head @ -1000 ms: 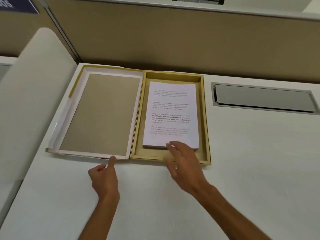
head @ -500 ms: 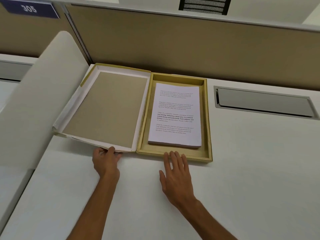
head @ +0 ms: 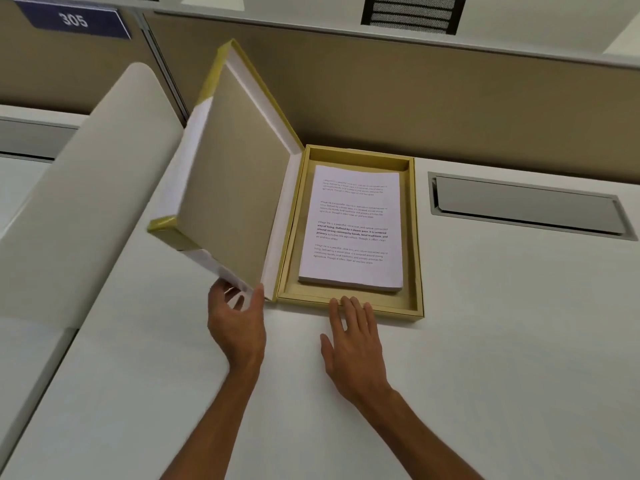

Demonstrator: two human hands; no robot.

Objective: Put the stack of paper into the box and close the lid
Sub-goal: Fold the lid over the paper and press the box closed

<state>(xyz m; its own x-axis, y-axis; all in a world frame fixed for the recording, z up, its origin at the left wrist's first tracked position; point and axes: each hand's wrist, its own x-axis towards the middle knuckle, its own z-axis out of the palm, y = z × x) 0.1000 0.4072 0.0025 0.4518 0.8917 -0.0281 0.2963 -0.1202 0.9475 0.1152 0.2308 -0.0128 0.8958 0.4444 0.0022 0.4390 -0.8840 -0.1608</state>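
Note:
A shallow gold box lies on the white desk with a stack of printed paper flat inside it. Its hinged lid, tan inside with white and gold edges, stands raised at a steep angle on the box's left side. My left hand grips the lid's near edge, thumb on the inner face and fingers behind. My right hand rests flat on the desk, fingers spread, with the fingertips touching the box's near wall.
A tan partition runs behind the box. A grey cable hatch is set into the desk to the right. A curved white divider rises on the left. A blue sign reading 305 hangs at top left.
The lid has swung up from nearly flat on the desk to a steep angle, lifted by my left hand. My right hand left the paper and settled flat on the desk against the box front.

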